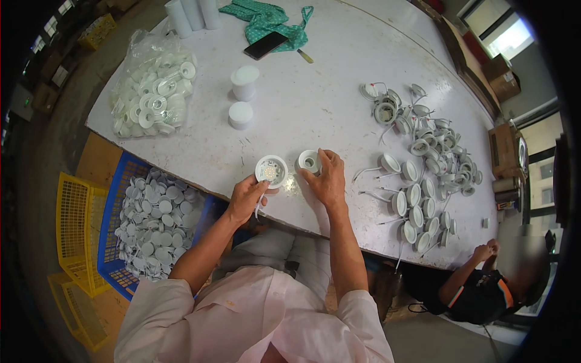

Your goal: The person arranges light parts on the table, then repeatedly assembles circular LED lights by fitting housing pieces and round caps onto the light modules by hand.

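My left hand (247, 197) grips a round white LED light housing (272, 172) by its lower rim, near the table's front edge. Its open side faces up, showing a yellowish LED board, and a white wire hangs below it. Beside it, my right hand (327, 179) has its thumb and fingers closed around a white ring-shaped cover (308, 160) with a stepped hole in the middle. The two parts are apart, a short gap between them. Whether the cover touches the tabletop I cannot tell.
Wired light housings (423, 199) lie at right, more heaped behind. A clear bag of white rings (154, 91), stacked white discs (241, 115), a phone (266, 45) and a green cloth (272, 21) share the table (339, 72). A blue crate (109, 242) holds white discs. Another person (484, 284) sits at right.
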`<action>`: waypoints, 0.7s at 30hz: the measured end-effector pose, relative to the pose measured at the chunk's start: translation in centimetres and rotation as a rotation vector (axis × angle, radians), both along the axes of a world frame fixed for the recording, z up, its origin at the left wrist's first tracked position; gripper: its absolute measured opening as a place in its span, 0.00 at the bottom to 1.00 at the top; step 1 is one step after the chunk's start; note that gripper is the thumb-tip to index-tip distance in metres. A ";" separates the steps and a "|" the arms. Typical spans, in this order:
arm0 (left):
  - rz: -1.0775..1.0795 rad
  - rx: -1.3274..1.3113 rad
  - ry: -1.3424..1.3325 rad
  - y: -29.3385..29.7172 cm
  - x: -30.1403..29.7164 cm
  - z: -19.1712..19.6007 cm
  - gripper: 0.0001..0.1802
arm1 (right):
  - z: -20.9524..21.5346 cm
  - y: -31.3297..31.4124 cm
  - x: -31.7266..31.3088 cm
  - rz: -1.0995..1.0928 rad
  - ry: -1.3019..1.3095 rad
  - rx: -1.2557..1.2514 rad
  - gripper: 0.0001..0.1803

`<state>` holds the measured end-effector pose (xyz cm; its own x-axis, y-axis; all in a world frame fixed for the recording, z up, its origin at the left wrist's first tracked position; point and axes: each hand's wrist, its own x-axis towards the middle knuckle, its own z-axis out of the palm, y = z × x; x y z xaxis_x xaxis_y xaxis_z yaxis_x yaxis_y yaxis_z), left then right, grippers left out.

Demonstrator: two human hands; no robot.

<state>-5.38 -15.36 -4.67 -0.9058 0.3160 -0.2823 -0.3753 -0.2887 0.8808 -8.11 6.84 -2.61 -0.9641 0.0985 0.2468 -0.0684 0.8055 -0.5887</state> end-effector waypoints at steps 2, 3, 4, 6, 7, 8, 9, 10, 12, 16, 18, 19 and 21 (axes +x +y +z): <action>-0.003 -0.004 0.000 0.0 0.0 -0.1 0.15 | 0.3 -0.1 0.0 -0.003 0.003 -0.017 0.38; -0.009 -0.011 0.000 0.0 -0.1 0.0 0.15 | 0.4 -0.1 0.1 0.003 0.026 -0.025 0.37; -0.007 -0.009 -0.001 0.0 -0.1 0.0 0.15 | 0.5 -0.1 0.2 0.010 0.049 -0.034 0.36; -0.018 -0.004 0.000 0.4 -0.1 0.2 0.15 | 0.7 0.0 0.3 0.004 0.105 -0.036 0.33; -0.017 -0.002 0.000 0.6 -0.1 0.4 0.15 | 0.8 0.1 0.3 -0.003 0.162 -0.040 0.31; -0.026 -0.002 -0.002 0.8 -0.1 0.6 0.15 | 0.6 0.4 0.3 -0.002 0.162 -0.040 0.31; -0.035 -0.003 -0.005 1.1 0.0 0.7 0.15 | 0.6 0.6 0.3 -0.008 0.198 -0.086 0.28; -0.034 -0.004 -0.005 1.4 0.0 0.9 0.15 | 0.5 0.9 0.4 -0.014 0.233 -0.132 0.25; -0.080 -0.008 0.007 1.9 -0.1 1.1 0.18 | 0.8 1.1 0.9 -0.049 0.189 -0.277 0.23; -0.086 0.000 0.019 2.7 0.0 0.7 0.19 | 2.4 1.1 2.6 -0.039 0.102 -0.560 0.23; -0.112 -0.021 0.059 3.1 -0.2 0.5 0.18 | 2.7 0.7 3.7 0.026 0.104 -0.542 0.25; -0.118 -0.020 0.057 3.5 0.0 0.8 0.18 | 2.8 0.6 4.1 0.091 0.110 -0.522 0.28; -0.065 0.016 0.034 4.2 0.4 1.7 0.17 | 2.9 0.3 4.7 0.145 0.186 -0.400 0.30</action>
